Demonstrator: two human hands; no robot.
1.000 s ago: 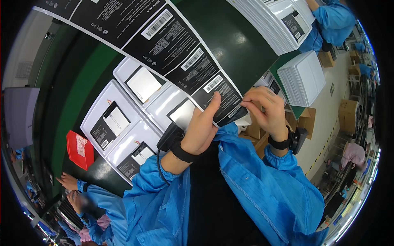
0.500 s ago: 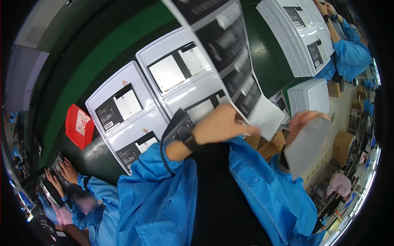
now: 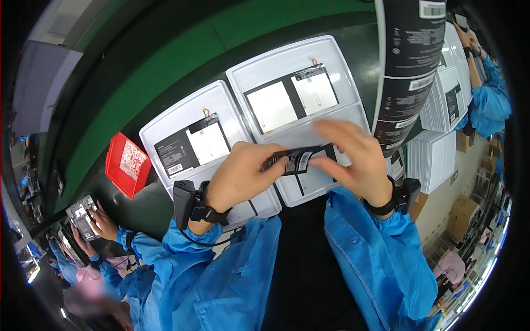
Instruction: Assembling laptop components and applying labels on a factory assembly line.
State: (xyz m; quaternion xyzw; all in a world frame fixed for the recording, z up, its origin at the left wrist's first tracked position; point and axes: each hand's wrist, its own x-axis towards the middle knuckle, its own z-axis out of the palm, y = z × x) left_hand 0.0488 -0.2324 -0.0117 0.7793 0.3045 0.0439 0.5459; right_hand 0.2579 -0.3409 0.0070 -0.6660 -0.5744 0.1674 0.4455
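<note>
My left hand (image 3: 234, 174) pinches a small black label (image 3: 298, 161) with white print between thumb and fingers. On the label's other side, my right hand (image 3: 359, 160) has its thumb at the label's edge, with its blurred fingers raised apart from the thumb. Below and beyond both hands lie two white plastic trays (image 3: 234, 74), side by side. Flat black-and-white rectangular pieces rest in their compartments, among them a left piece (image 3: 193, 144) and a far piece (image 3: 292, 98), each with a short thin wire. My hands partly hide the nearer pieces.
A long strip of black labels (image 3: 408, 83) hangs at the right. Behind it are stacks of white trays (image 3: 433, 157). A red bin (image 3: 124, 165) with small pale bits stands left on the dark green table. Co-workers' hands (image 3: 102, 223) are at the left, other hands at the far right.
A pale sheet is gone from my right hand, which has moved left to meet my left hand over the trays. My left hand now holds a label. The label strip appears farther right.
</note>
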